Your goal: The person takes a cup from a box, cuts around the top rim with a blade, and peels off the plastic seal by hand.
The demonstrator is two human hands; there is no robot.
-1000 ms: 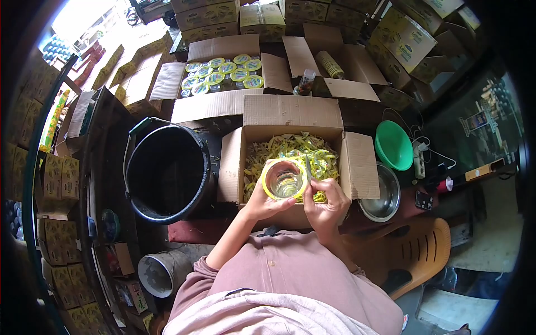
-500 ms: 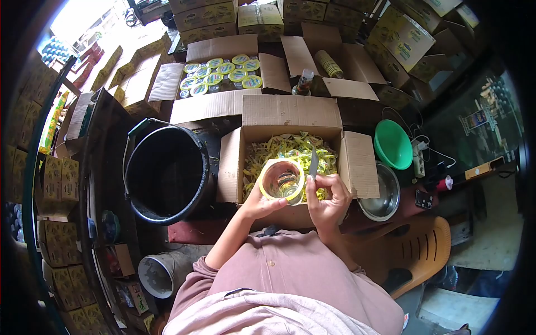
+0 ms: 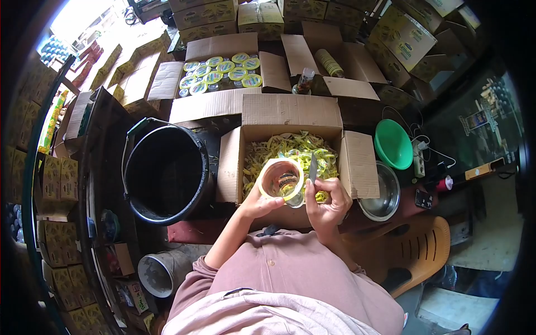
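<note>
A clear plastic cup (image 3: pixel 277 176) with a yellow rim is gripped in my left hand (image 3: pixel 258 202), its open mouth facing up toward me. Close by on the right, my right hand (image 3: pixel 328 204) pinches a small knife (image 3: pixel 313 166) with its grey blade pointing up. The blade stands just beside the cup's rim; whether they touch I cannot tell. Below both hands is an open cardboard box (image 3: pixel 290 114) filled with yellow-green strips (image 3: pixel 268 147). The knife's handle is mostly hidden by my fingers.
A black bucket (image 3: pixel 129 181) stands left of the box, a green basin (image 3: pixel 393 144) and metal bowl (image 3: pixel 397 192) right. Behind are a carton of yellow-lidded cups (image 3: pixel 225 67), a bottle (image 3: pixel 304 82) and stacked cups (image 3: pixel 329 63). An orange chair (image 3: pixel 432 245) is at right.
The cup has shifted and turned slightly in my left hand. My right hand with the knife has moved a little downward. The surroundings look the same.
</note>
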